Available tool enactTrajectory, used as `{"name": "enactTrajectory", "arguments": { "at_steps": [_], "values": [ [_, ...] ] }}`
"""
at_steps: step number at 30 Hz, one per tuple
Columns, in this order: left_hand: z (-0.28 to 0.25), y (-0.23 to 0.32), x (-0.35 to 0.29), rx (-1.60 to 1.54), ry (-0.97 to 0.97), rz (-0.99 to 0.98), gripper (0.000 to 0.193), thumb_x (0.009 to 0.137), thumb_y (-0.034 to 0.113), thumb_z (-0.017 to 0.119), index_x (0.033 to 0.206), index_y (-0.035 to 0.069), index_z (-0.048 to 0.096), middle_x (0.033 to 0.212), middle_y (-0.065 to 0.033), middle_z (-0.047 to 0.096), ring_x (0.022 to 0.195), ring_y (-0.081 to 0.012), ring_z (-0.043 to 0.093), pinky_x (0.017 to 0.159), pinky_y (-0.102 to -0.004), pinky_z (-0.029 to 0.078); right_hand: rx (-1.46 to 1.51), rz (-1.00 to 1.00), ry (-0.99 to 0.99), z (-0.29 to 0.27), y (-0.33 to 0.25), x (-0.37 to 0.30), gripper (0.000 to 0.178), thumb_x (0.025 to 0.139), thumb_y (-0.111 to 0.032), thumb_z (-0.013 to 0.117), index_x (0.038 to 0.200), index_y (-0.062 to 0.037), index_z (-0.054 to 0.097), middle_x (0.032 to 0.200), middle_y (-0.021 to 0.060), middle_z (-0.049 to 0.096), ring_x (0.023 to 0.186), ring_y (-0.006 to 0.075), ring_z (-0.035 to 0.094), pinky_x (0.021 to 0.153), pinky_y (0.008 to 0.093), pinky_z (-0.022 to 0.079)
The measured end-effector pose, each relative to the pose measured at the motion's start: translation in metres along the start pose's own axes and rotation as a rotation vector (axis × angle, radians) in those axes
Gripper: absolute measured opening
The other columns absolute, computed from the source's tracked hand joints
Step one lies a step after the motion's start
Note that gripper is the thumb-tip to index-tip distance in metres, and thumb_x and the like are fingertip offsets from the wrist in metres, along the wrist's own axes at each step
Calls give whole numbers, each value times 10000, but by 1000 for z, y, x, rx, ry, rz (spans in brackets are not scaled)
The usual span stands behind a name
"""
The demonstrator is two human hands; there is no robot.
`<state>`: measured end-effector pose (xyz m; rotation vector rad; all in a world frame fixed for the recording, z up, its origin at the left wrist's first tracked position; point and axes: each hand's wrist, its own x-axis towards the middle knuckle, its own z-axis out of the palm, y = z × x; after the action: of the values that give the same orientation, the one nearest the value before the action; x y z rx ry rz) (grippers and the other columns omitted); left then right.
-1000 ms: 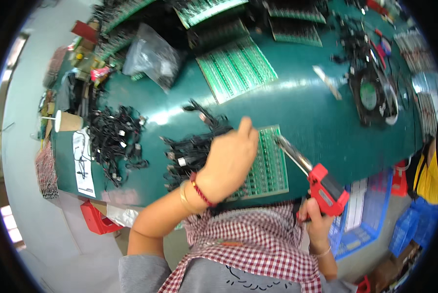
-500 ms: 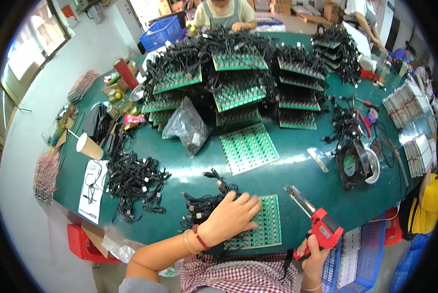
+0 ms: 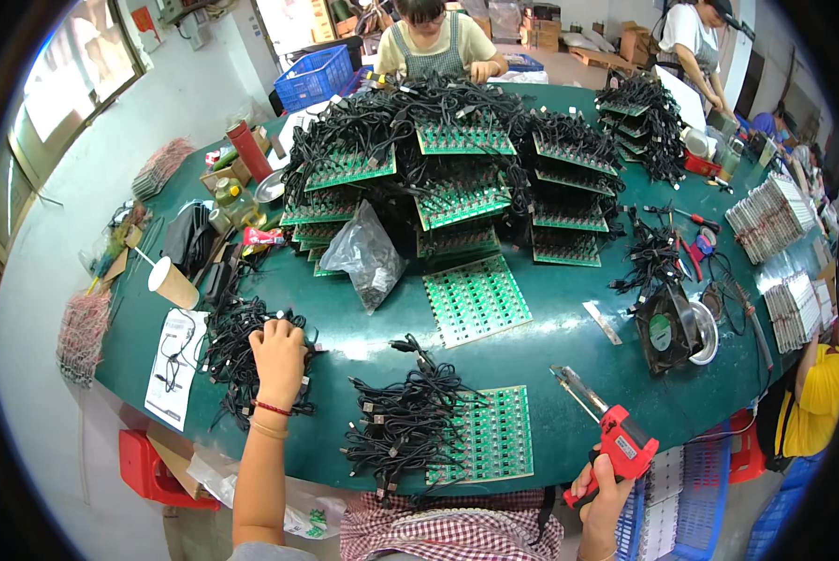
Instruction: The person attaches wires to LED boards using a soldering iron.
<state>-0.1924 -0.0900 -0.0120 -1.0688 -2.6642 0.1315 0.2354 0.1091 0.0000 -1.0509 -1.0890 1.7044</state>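
My left hand (image 3: 279,360) reaches into a loose pile of black USB cables (image 3: 228,348) at the left, its fingers bent down and closed among them; the fingertips are partly hidden. In my right hand (image 3: 603,488) is a red soldering gun (image 3: 622,441), its metal tip pointing up and left over the table. Just in front of me lies a green circuit board (image 3: 502,435) with rows of small parts. Black USB cables (image 3: 396,421) cover its left side and spread past its edge.
A bare green board (image 3: 476,299) lies farther in, beside a grey plastic bag (image 3: 368,262). Behind them rise stacked boards (image 3: 462,201) heaped with cables. A paper cup (image 3: 172,283) stands left; a black fan (image 3: 661,332) sits right. Co-workers are across the table.
My left hand has moved left from the near board to the cable pile, uncovering the board and its cables. My right hand still holds the soldering gun in nearly the same place.
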Motion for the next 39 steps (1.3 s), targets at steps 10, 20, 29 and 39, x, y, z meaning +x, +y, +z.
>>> {"name": "enactTrajectory", "arguments": {
  "at_steps": [10, 20, 29, 39],
  "values": [
    [-55, 63, -1, -2104, -262, -208, 304, 1019, 234, 406, 1244, 31, 434, 844, 2, 460, 782, -119, 483, 883, -387, 469, 72, 51, -32, 24, -16, -7, 256, 895, -99, 567, 1111, 5, 477, 579, 62, 484, 432, 130, 441, 426, 273, 394],
    [-88, 191, -46, -2780, -827, -331, 134, 1018, 172, 378, 1108, 93, 438, 923, 0, 459, 823, -142, 510, 968, -520, 483, 78, 129, -208, 92, -20, -4, 435, 813, 44, 653, 1199, 7, 456, 1004, 118, 622, 945, 197, 603, 775, 320, 521],
    [-91, 194, -70, -2643, -940, -532, 328, 999, 131, 396, 1322, 100, 344, 954, -12, 487, 862, -155, 543, 972, -559, 475, -30, 93, -315, 84, -23, 2, 226, 808, 21, 667, 1012, -7, 575, 882, 35, 622, 755, 98, 596, 661, 247, 490],
    [-91, 187, -76, -2456, -1150, -430, 508, 1005, 160, 401, 1449, 65, 171, 1123, -88, 481, 966, -219, 588, 952, -512, 483, 43, 186, -311, 79, -21, 8, 483, 720, 23, 706, 1148, -29, 487, 827, 101, 617, 703, 166, 605, 639, 288, 498]
  ]
}}
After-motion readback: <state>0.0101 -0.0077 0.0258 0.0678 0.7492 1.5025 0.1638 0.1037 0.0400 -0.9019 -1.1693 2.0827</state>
